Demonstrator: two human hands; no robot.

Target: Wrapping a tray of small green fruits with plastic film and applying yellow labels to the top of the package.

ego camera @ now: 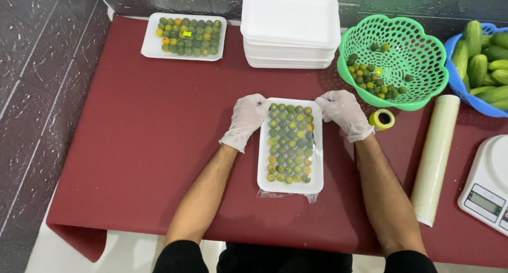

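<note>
A: Reaching forward with both forearms, the person sets each gloved hand on a far corner of the white foam tray of small citrus fruit (290, 184) at the centre of the frame.

B: How does each grip stand?

A: The left hand (246, 119) is curled closed over the tray's upper left corner, knuckles up, wrist bent slightly inward. The right hand (343, 112) mirrors it, fingers folded shut over the upper right corner. Clear film (286, 197) covers the fruit and sticks out crumpled under the tray's near edge; whether the fingers pinch the film or the rim itself I cannot tell.

B: And the arms?

A: Bare from wrist to elbow, black sleeves at the bottom edge, angled in from lower left and lower right so they form a narrow V around the tray.

B: What lies about it?

A: The tray lies lengthwise on the dark red worktop (159, 146). Just right of the right hand is a yellow tape roll (382, 119), then a roll of cling film (435, 159). Upper right holds a green basket (423, 56) with more fruit; a stack of empty foam trays (290, 29) sits at top centre, a filled tray (184, 36) upper left.
</note>
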